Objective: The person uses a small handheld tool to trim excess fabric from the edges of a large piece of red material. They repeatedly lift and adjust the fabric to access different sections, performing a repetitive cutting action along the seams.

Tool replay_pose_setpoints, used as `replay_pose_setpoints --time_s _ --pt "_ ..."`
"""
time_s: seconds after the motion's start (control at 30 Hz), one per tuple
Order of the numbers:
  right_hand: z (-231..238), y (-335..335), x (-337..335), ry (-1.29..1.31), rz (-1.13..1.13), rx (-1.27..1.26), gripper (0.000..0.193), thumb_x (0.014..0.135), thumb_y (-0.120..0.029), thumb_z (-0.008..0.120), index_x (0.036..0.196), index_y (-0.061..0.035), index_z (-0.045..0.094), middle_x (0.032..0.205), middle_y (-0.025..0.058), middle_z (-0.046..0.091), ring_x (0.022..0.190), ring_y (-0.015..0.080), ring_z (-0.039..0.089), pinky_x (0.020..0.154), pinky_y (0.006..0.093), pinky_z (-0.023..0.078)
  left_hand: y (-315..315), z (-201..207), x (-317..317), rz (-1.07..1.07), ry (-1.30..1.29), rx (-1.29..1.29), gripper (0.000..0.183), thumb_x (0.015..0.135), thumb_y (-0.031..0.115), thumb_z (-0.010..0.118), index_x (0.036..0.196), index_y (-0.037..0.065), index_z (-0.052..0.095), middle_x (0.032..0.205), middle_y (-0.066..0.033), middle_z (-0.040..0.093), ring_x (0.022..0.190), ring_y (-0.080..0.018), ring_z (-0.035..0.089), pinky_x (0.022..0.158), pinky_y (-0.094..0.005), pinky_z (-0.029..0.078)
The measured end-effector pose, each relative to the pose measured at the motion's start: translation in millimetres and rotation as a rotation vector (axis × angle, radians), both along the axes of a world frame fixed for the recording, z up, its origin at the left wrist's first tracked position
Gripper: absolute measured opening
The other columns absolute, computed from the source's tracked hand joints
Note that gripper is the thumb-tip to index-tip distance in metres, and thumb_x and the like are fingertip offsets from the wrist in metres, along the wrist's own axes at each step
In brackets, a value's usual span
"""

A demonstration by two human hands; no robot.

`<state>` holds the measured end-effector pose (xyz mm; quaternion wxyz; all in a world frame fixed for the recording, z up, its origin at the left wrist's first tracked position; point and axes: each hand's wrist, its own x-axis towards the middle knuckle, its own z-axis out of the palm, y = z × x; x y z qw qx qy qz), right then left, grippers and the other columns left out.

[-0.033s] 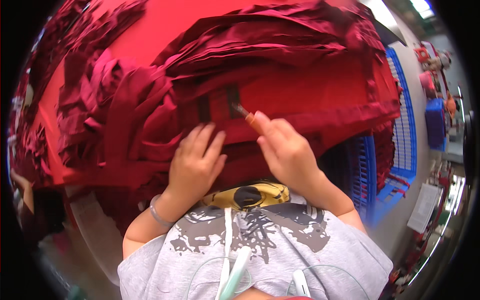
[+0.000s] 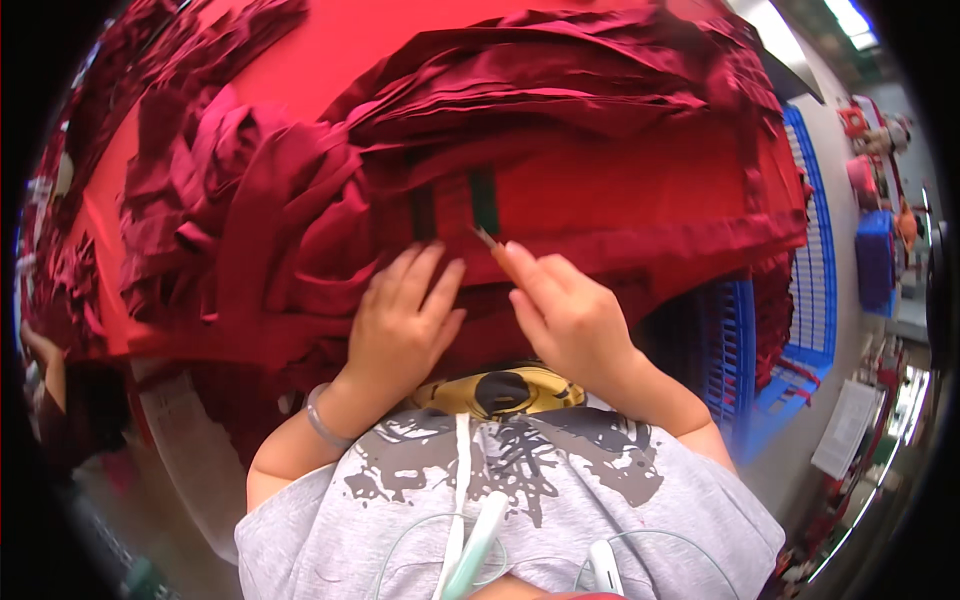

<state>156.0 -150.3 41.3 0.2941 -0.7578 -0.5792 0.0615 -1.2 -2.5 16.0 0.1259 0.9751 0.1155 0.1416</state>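
My right hand grips a slim tool with an orange handle and a pointed metal tip, which is angled away over the cloth. Its exact kind is too small to tell. Fingers spread, my left hand lies on the near edge of the dark red fabric and holds nothing. Just beyond the tool's tip, two dark green strips, one a marked green bar, show on the red surface. A thick layered pile of dark red cloth pieces lies beyond my hands, and a crumpled heap is to their left.
Blue plastic baskets stand below the table's right edge, with red cloth in and around them. The red tabletop shows between heaps. Another person's hand touches cloth at the far left. A blue bin is farther right.
The tool's tip has drawn back toward me, off the green strip. My left hand sits slightly farther right, and the cloth appears shifted a little to the right in view.
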Motion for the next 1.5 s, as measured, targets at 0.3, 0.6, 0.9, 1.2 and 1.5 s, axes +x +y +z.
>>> replay_pose_setpoints --time_s 0.3,0.6,0.9,1.2,1.5 --pt "-11.5 5.1 -17.3 -0.143 0.007 -0.068 0.037 0.079 -0.012 0.065 0.114 -0.001 0.063 0.065 0.0047 0.059 0.052 0.0194 0.06 0.045 0.0316 0.047 -5.1 -13.7 -1.2 0.08 -0.059 0.02 0.056 0.077 0.032 0.073 0.129 0.021 0.059 0.13 -0.0068 0.051 0.118 -0.0248 0.05 0.098 -0.0407 0.039" --pt "-9.7 11.9 -15.2 -0.082 -0.054 0.098 0.034 0.074 -0.008 0.066 0.108 -0.0016 0.066 0.063 0.0049 0.059 0.05 0.0193 0.059 0.045 0.0315 0.046 -6.1 -12.2 1.3 0.095 -0.069 0.033 0.06 0.071 0.032 0.076 0.128 0.023 0.058 0.129 -0.0045 0.052 0.117 -0.0221 0.05 0.093 -0.0385 0.041" --pt "-17.0 18.1 -20.0 -0.083 -0.072 0.019 0.033 0.077 -0.007 0.065 0.109 -0.0004 0.066 0.065 0.0061 0.062 0.051 0.0194 0.061 0.046 0.0314 0.047 -5.9 -13.4 0.2 0.097 -0.052 0.013 0.057 0.077 0.034 0.073 0.131 0.027 0.058 0.13 -0.0034 0.051 0.117 -0.0236 0.049 0.096 -0.0402 0.039" --pt "-10.9 18.8 -23.2 0.03 -0.126 0.165 0.031 0.078 -0.005 0.066 0.109 -0.0002 0.066 0.07 0.0084 0.065 0.054 0.0209 0.063 0.05 0.0317 0.05 -2.7 -13.5 -1.8 0.086 -0.138 -0.141 0.059 0.077 0.031 0.073 0.131 0.014 0.057 0.132 -0.0072 0.054 0.118 -0.0258 0.052 0.097 -0.0406 0.042" --pt "-13.0 18.8 -32.8 -0.074 -0.047 0.022 0.033 0.075 -0.006 0.065 0.108 -0.0009 0.067 0.062 0.0041 0.059 0.048 0.0179 0.058 0.044 0.0301 0.046 1.1 -15.0 -0.8 0.06 -0.131 -0.078 0.052 0.075 0.023 0.072 0.123 0.007 0.059 0.13 -0.0068 0.056 0.116 -0.0249 0.054 0.095 -0.0384 0.045"
